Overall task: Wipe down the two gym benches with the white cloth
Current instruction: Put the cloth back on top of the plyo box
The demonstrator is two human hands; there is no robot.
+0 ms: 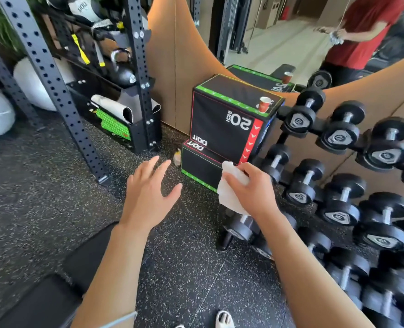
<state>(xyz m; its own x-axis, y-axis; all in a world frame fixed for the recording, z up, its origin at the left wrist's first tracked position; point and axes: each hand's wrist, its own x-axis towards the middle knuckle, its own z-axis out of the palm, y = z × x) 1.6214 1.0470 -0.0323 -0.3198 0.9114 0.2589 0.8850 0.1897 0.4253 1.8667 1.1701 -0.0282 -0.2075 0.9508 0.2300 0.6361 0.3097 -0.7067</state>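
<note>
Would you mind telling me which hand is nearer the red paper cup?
Right. The right hand, holding the white cloth, is below the red paper cup; the left hand is farther down-left.

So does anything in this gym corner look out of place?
Yes: a red paper cup stands on top of the black plyo box, near its corner, and a small bottle sits on the floor beside the lower box.

Your right hand (250,188) hides part of the white cloth (229,192); the dumbbells (383,301) at lower right blur and run off-frame.
</note>
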